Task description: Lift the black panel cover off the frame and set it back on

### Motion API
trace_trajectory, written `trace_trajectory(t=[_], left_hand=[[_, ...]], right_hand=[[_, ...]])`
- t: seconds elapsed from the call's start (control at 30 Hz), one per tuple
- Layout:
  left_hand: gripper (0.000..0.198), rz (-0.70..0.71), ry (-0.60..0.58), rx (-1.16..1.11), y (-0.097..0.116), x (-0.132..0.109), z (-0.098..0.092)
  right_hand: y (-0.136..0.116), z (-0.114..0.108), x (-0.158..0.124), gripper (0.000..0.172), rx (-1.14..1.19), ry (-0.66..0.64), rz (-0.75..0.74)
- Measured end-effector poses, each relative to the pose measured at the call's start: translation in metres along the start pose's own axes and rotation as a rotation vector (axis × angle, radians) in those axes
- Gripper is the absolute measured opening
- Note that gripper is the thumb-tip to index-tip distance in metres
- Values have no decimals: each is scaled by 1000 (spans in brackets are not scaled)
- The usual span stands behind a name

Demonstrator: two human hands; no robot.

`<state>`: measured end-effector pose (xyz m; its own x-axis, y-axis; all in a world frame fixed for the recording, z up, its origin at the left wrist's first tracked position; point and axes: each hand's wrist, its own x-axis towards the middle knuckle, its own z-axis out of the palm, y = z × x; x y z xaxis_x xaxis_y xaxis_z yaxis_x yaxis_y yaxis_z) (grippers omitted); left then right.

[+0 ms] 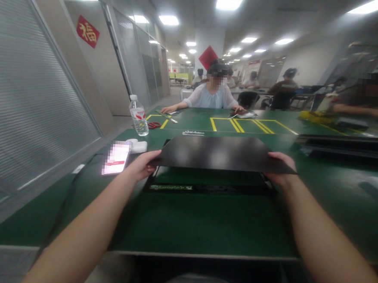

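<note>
Between my hands I hold a flat black panel (220,153), raised above the table and tilted, with blurred light reflections on its surface. My left hand (144,163) grips its left edge, thumb on top and fingers curled below. At the right corner, my right hand (283,167) pinches it the same way. Under the panel a thin black frame (231,189) lies on the green table (209,225); a strip with light green markings runs along its near side. The panel hides the frame's far part.
Left of my hands are a lit phone (115,158), a white earbud case (139,146) and a water bottle (139,117). Red-handled scissors (153,125) lie behind. Long black panels (347,148) are stacked at right. A person (208,93) sits opposite; yellow tape (237,125) marks the table.
</note>
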<state>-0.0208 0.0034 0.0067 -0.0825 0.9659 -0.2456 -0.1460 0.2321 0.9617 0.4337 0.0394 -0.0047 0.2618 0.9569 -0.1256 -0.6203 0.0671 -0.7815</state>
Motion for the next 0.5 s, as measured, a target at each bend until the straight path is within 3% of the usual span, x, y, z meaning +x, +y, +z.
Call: trace_trajectory(t=[0.1, 0.17, 0.37, 0.5], left_hand=[[7, 24, 0, -47, 3, -1, -3], [9, 44, 6, -89, 5, -2, -4], [11, 49, -2, -136, 7, -5, -2], [12, 33, 28, -137, 7, -7, 0]], right_hand=[[0, 3, -3, 29, -91, -21, 203], [-2, 3, -5, 28, -164, -27, 258], [-11, 1, -9, 19, -434, -28, 330], [-12, -1, -7, 21, -511, -23, 336]])
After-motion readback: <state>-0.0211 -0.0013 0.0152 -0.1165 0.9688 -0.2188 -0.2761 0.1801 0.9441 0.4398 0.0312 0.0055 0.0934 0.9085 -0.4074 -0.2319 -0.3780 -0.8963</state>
